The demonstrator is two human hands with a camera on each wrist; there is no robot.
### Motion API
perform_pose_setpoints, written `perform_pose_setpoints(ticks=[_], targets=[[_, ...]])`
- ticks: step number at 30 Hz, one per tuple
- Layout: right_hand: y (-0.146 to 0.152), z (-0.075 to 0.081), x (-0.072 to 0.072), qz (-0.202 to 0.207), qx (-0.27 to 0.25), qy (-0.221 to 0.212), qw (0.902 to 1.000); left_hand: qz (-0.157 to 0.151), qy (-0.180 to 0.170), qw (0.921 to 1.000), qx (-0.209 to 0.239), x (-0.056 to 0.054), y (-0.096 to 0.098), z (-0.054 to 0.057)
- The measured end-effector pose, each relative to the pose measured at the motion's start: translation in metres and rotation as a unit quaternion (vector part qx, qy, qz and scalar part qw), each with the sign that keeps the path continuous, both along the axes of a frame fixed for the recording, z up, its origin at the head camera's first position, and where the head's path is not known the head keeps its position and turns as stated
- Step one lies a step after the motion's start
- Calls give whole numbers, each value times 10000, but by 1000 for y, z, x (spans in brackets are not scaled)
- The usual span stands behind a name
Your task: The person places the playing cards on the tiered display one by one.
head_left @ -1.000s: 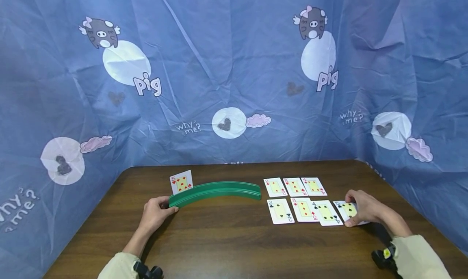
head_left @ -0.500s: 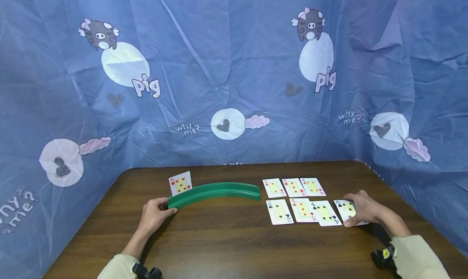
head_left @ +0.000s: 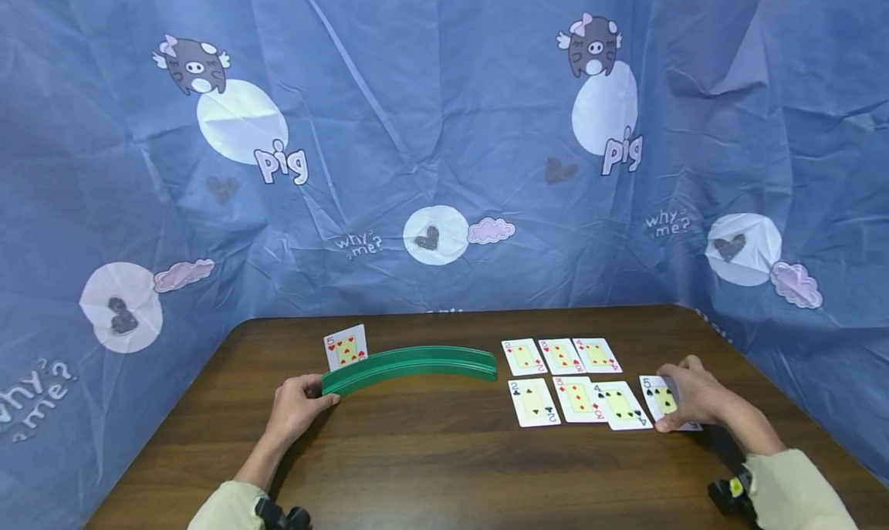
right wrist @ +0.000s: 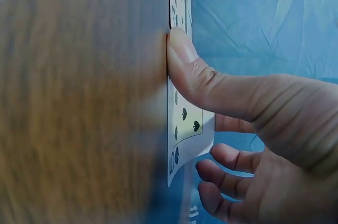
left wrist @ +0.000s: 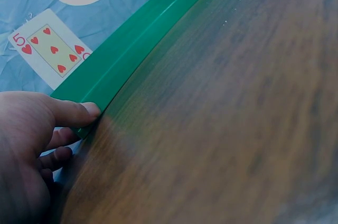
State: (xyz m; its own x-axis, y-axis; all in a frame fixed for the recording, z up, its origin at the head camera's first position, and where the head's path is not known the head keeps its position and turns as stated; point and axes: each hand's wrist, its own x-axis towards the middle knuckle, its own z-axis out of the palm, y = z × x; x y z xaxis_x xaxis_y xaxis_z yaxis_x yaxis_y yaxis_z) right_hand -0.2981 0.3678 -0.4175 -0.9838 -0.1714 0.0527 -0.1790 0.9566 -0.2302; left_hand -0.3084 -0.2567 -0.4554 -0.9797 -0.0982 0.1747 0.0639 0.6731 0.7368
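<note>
Left hand (head_left: 295, 410) on a curved green rack (head_left: 417, 360), right hand (head_left: 698, 395) on the five of spades (head_left: 660, 397)

The rack is a long, shallow arc of smooth, plastic-looking green, ridged along its length, on the left and middle of the table (head_left: 444, 468). The left fingers grip its left end, thumb against the front face. Near that end the five of hearts (head_left: 343, 347) stands tilted behind the green wall, its lower edge hidden.

At the right, the right hand pinches the five of spades between thumb and fingers; the thin card bows, and the other fingers curl loosely. It is just right of a black four (head_left: 621, 405), whose edge meets the three of diamonds (head_left: 579, 398); a two of clubs (head_left: 534, 402) lies left of that. Beyond them lie a two of diamonds (head_left: 524, 357), a red three (head_left: 559, 356) and a red four (head_left: 595, 355), flat, glossy-white rectangles with yellow centres.

The table has dark, streaked wood grain. Creased blue cloth (head_left: 444, 113) hangs behind, printed with pigs and hearts.
</note>
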Motion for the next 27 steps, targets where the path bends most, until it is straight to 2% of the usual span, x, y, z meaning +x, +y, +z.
perform_pose_setpoints(ticks=[6, 12, 15, 21, 27], targets=[[-3, 3, 2, -129, 366, 113, 9992, 52, 17, 10000, 26, 0, 1, -1], [-3, 9, 5, -388, 680, -225, 9967, 45, 45, 10000, 49, -1, 3, -2], [-1, 11, 7, -371, 764, -235, 9961, 52, 53, 10000, 38, -1, 4, -1], [3, 15, 6, -345, 761, -54, 9965, 70, -15, 10000, 58, -2, 3, 0], [3, 27, 5, -416, 744, 17, 9964, 84, -5, 10000, 41, 0, 0, 0]])
